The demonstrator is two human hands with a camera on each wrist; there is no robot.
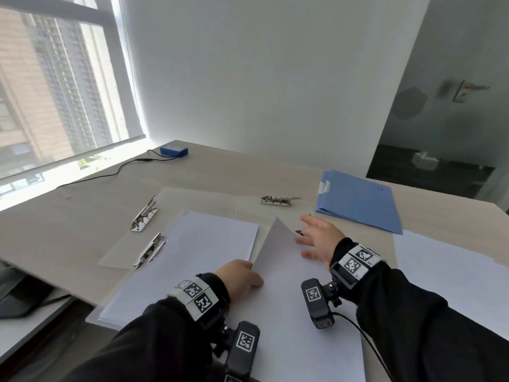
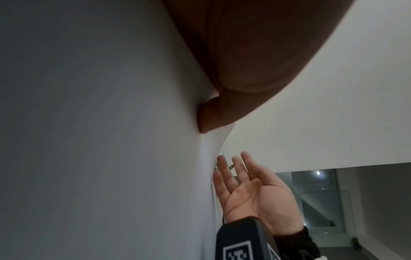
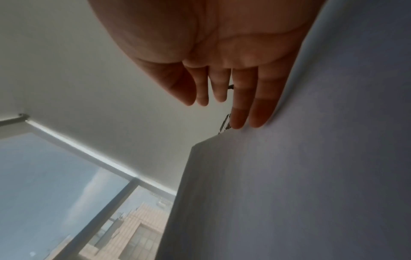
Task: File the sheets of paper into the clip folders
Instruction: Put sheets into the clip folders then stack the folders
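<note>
A clear clip folder [image 1: 203, 199] lies open on the table with metal clips [image 1: 144, 215] along its edges. A stack of white paper [image 1: 198, 244] rests on its left half. My left hand [image 1: 242, 277] pinches the left edge of a white sheet [image 1: 278, 252] and lifts that edge, thumb [image 2: 213, 116] against the paper [image 2: 100, 140]. My right hand [image 1: 316, 238] is open with fingers spread, its fingertips [image 3: 255, 121] touching the sheet [image 3: 311, 176] beside a small clip [image 1: 300, 232].
Blue folders [image 1: 358, 202] are stacked at the back right. More white paper [image 1: 454, 277] lies at the right edge. Another clip [image 1: 279, 200] sits on the folder's far side. A blue box [image 1: 174, 151] with a black cable sits by the window.
</note>
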